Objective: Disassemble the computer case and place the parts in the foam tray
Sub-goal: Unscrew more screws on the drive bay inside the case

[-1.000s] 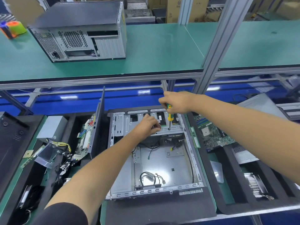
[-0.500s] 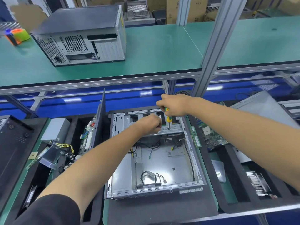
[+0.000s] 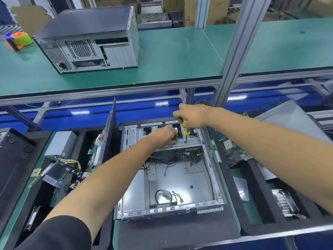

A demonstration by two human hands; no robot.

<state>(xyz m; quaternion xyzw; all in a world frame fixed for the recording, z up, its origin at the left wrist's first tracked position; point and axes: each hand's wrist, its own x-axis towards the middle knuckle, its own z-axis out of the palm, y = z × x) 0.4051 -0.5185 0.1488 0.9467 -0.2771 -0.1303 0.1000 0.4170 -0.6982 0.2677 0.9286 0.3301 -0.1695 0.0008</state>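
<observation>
An open metal computer case (image 3: 180,179) lies flat on a black foam tray (image 3: 176,230) in front of me, mostly gutted, with loose cables on its floor. My right hand (image 3: 193,115) grips a yellow-and-green screwdriver (image 3: 186,131), held upright with its tip on the drive bracket (image 3: 191,141) at the case's far end. My left hand (image 3: 164,135) rests on that bracket just left of the tool, fingers curled at its edge; what they pinch is hidden.
Foam slots on the left hold a power supply (image 3: 60,143), a circuit board (image 3: 95,152) and a side panel (image 3: 110,130). A motherboard (image 3: 232,147), RAM stick (image 3: 215,150) and heatsink (image 3: 283,201) lie right. Another case (image 3: 90,40) stands on the green shelf above.
The view has shifted slightly. My right hand stays over the bracket with the screwdriver, shifting only slightly, and my left hand keeps its place beside it.
</observation>
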